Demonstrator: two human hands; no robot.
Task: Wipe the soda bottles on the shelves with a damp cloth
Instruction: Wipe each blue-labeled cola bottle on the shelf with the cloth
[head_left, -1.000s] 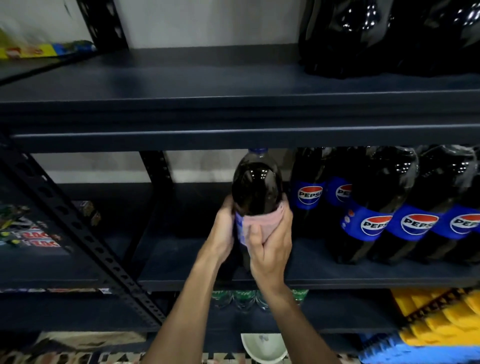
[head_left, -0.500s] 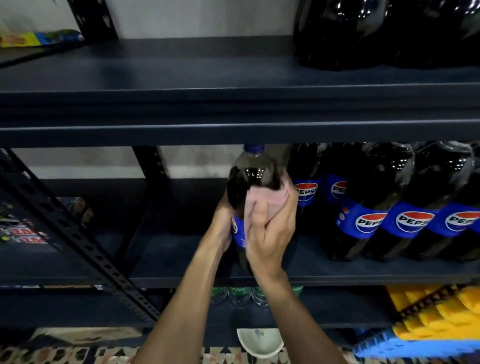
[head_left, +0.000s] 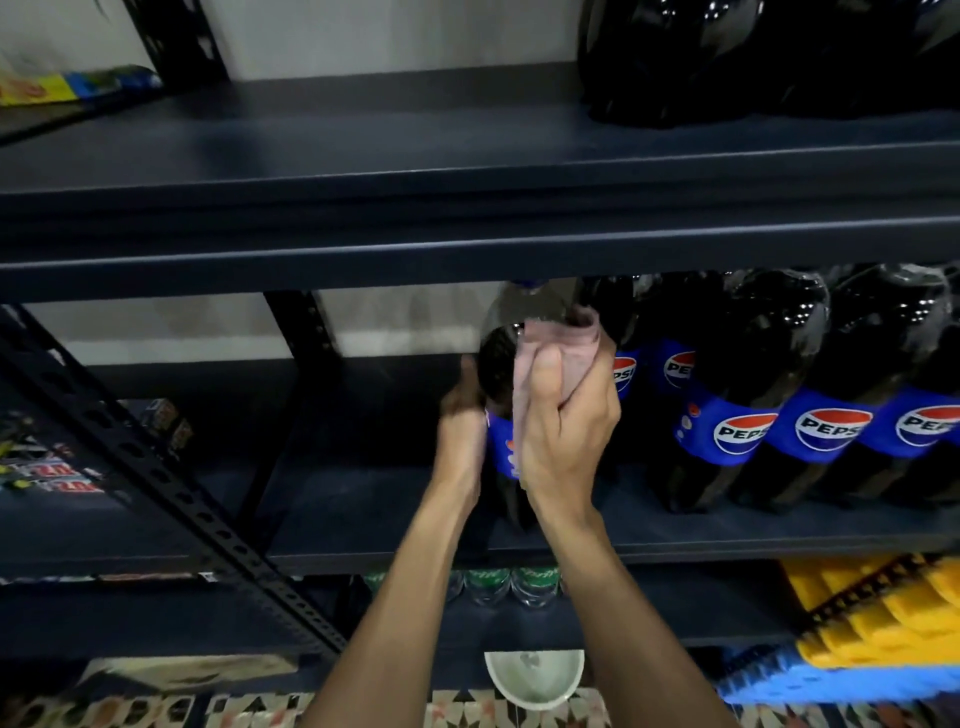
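Observation:
A dark Pepsi bottle (head_left: 497, 358) with a blue label stands at the front of the middle shelf (head_left: 727, 540). My left hand (head_left: 460, 431) grips its left side around the label. My right hand (head_left: 566, 431) holds a pink cloth (head_left: 563, 345) pressed against the bottle's upper shoulder, just below the blue cap. To the right stands a row of several Pepsi bottles (head_left: 737, 395) on the same shelf. More dark bottles (head_left: 675, 57) sit on the upper shelf at the right.
The upper shelf's front edge (head_left: 363, 244) runs just above the bottle's cap. A slanted perforated brace (head_left: 171, 488) crosses at the left. Green-capped bottles (head_left: 509, 584) stand below, yellow and blue crates (head_left: 872, 634) at the lower right, a white bowl (head_left: 535, 678) on the floor.
My right hand slid the cloth up the bottle, from the label to the shoulder near the cap. My left hand kept its hold on the bottle's side.

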